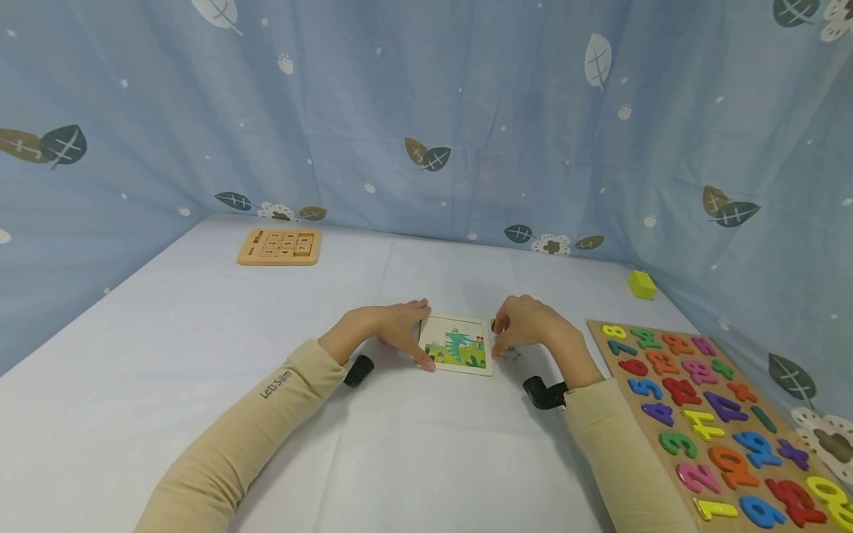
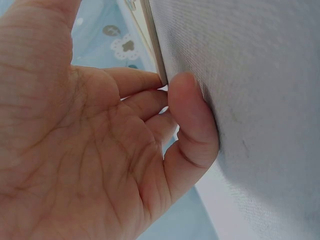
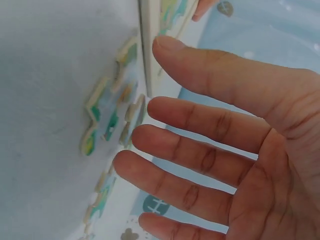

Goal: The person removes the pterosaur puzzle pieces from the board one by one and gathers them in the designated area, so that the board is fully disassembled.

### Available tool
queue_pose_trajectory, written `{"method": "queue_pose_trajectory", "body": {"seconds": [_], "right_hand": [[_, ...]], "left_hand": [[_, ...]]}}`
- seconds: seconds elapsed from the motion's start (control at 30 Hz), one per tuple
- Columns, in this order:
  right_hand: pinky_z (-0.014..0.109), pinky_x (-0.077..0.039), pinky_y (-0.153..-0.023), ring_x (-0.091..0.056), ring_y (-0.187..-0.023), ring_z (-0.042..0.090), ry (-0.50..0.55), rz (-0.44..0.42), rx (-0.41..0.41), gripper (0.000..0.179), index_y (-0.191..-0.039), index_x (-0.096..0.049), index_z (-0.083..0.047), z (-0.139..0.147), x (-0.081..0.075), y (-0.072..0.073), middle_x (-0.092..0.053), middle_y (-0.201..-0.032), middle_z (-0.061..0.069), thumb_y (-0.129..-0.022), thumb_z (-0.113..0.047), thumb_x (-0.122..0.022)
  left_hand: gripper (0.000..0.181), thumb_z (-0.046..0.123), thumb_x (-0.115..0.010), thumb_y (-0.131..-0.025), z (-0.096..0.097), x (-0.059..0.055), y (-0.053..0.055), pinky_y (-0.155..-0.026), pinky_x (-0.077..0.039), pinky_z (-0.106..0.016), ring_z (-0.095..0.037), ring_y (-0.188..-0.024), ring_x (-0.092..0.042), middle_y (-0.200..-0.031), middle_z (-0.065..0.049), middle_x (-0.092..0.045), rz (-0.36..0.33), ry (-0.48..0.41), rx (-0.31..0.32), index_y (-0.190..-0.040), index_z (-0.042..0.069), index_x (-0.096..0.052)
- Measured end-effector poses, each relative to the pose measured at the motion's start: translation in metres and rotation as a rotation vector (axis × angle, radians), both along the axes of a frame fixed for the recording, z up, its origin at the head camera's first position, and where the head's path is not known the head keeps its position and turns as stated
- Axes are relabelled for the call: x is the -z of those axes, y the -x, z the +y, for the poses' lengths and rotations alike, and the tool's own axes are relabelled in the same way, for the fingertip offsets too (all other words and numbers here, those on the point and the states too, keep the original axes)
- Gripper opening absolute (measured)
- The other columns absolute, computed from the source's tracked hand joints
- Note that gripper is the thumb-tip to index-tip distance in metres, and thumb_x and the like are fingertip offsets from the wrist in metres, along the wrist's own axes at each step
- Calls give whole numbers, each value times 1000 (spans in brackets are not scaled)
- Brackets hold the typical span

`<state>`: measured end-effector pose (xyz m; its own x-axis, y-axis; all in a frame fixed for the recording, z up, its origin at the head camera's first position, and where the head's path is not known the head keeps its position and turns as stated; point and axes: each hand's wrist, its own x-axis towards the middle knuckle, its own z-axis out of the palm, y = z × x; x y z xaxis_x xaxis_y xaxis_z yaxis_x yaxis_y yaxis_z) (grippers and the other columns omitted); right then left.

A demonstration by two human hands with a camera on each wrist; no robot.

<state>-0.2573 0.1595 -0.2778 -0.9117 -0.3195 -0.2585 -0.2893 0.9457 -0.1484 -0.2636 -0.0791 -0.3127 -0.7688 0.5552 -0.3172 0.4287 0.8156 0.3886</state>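
A small square picture puzzle board (image 1: 456, 344) showing a green dinosaur lies on the table between my hands. My left hand (image 1: 400, 331) holds its left side, thumb at the near corner and fingers at the far corner. In the left wrist view, fingertips meet the board's wooden edge (image 2: 156, 45). Beside the right edge is my right hand (image 1: 531, 323), fingers slightly bent and spread with nothing gripped. Its thumb reaches the board's edge in the right wrist view. Loose puzzle pieces (image 3: 104, 112) lie on the cloth by those fingertips, partly covered by the hand in the head view.
A wooden number slide puzzle (image 1: 280, 247) sits at the back left. On the right lies a large board of coloured numbers (image 1: 666, 370), with a yellow-green block (image 1: 642, 284) behind it. A patterned blue curtain (image 1: 426, 111) hangs along the table's back.
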Motion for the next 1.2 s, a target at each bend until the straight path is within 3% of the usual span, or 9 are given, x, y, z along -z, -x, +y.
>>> {"method": "queue_pose_trajectory", "body": {"seconds": [0.3,0.77,1.2], "right_hand": [[35,-52,-69,-61,-80,19,59,18,-50,24,-97,-73,-8,-3,-3,2,-70,-95,6,-79,-25,-77],[31,-52,-67,-61,-76,15,35,6,-126,37,-108,-71,-7,-38,0,2,-69,-91,3,-79,-28,-78],[32,-54,-74,-61,-80,15,36,-17,-127,39,-110,-71,-9,-54,7,1,-68,-95,5,-77,-26,-81]], "left_hand": [[113,53,-75,-77,-1,-1,-1,-122,-10,-43,-26,-151,-3,-163,-13,-3,-1,2,1,-154,1,-11],[114,55,-75,-75,0,2,1,-122,-12,-46,-26,-151,-4,-163,-12,-4,-8,0,-10,-154,3,-11],[113,54,-74,-77,0,0,0,-122,-12,-46,-27,-151,-3,-162,-13,-2,-15,4,1,-154,1,-10]]}}
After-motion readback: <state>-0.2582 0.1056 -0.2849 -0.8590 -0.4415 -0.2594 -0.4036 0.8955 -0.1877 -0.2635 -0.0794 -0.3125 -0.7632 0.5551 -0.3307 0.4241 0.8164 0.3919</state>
